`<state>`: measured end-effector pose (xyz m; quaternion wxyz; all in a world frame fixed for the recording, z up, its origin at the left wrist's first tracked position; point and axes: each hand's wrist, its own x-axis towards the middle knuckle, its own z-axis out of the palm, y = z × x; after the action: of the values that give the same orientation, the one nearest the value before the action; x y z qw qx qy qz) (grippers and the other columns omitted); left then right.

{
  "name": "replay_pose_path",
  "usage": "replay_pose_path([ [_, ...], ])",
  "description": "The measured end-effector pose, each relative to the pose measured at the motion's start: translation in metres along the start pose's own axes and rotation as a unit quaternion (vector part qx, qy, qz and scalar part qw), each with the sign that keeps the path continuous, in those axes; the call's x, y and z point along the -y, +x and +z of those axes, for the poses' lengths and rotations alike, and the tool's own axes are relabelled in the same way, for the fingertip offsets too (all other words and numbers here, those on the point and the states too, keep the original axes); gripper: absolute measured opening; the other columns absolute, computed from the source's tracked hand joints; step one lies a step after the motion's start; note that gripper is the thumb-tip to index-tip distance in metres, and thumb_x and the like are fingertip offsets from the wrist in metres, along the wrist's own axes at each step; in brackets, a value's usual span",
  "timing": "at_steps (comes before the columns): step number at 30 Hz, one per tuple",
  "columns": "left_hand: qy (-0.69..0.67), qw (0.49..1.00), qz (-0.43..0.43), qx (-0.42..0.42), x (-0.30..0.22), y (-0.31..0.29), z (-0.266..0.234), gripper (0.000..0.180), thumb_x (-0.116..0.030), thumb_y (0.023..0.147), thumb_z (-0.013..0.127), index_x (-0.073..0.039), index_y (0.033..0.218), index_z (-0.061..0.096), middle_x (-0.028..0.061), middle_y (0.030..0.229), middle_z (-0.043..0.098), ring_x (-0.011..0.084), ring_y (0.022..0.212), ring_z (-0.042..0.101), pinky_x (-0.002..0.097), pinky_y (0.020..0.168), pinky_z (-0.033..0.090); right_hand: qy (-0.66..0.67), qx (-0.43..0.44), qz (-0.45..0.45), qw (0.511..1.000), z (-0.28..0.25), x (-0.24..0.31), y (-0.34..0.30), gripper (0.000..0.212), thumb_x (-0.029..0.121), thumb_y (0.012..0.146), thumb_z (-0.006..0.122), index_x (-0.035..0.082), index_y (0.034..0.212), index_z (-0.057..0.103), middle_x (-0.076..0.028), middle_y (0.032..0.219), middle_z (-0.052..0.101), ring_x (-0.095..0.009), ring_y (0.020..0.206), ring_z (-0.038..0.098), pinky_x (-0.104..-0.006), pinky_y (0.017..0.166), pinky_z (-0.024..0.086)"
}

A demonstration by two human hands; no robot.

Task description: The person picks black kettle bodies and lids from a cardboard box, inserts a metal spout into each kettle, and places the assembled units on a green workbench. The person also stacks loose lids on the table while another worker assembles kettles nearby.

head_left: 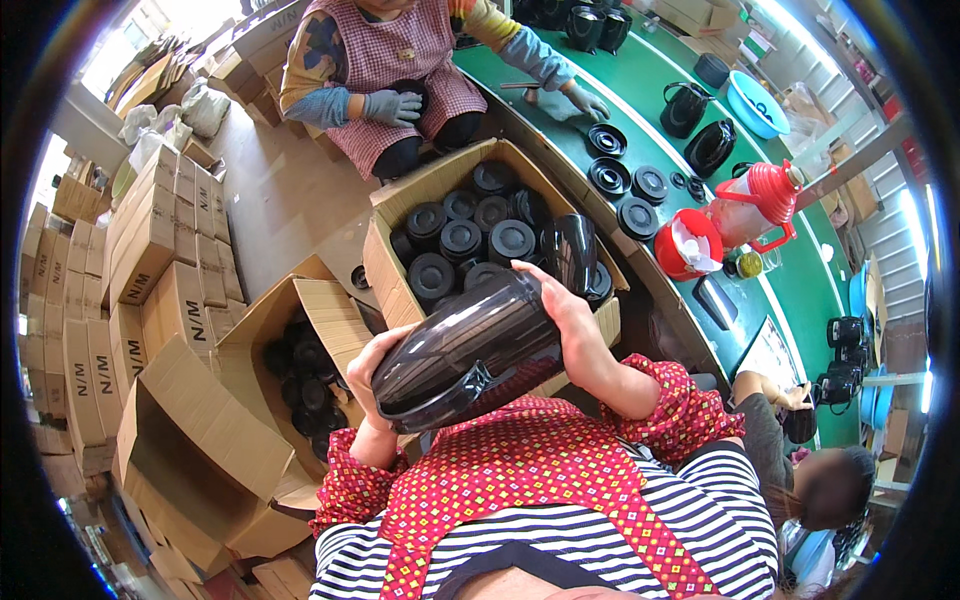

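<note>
A glossy black jug body [470, 345], long and rounded with a small spout-like notch on its side, lies tilted across the front of my apron. My left hand [372, 378] grips its lower left end, fingers wrapped round the rim. Around its upper right end my right hand [570, 322] is closed, thumb side along the top. Just beyond is an open cardboard box [383, 262] packed with black round-topped parts [461, 240]. Another glossy black body [573, 252] leans at that box's right side, close to my right hand.
A second open carton [205, 430] at left holds black parts [305, 385]. Stacked cartons [150, 250] line the left. Along the right runs a green worktable [640, 110] with black lids [610, 177], jugs [685, 108] and a red thermos [765, 205]. A gloved co-worker [395, 65] sits ahead; another person [800, 470] is at right.
</note>
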<state>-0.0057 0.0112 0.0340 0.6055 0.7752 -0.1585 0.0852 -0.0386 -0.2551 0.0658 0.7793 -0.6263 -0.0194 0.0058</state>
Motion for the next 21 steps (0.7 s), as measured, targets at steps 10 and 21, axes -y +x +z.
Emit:
replay_pose_path([
  [10,-0.063,0.994,-0.082,0.029,0.005,-0.004,0.0,0.03,-0.006,0.083,0.076,0.005,0.11,0.074,0.0104,0.101,0.077,0.0167,0.094,0.073,0.0286,0.087,0.056,-0.015,-0.027,0.003,1.0,-0.001,-0.008,-0.008,0.054,0.037,0.112,0.036,0.0,0.149,0.047,-0.008,0.132,0.063,-0.015,0.123,0.057,-0.0294,0.11,0.04],
  [21,0.145,0.976,0.157,0.028,-0.004,0.01,-0.007,0.032,-0.008,0.084,0.075,0.007,0.112,0.072,0.0168,0.105,0.078,0.0252,0.098,0.076,0.0348,0.092,0.058,0.092,-0.036,0.107,0.989,-0.009,-0.016,0.013,0.048,0.038,0.108,0.045,0.002,0.137,0.059,-0.007,0.133,0.065,-0.015,0.121,0.061,-0.0303,0.107,0.045],
])
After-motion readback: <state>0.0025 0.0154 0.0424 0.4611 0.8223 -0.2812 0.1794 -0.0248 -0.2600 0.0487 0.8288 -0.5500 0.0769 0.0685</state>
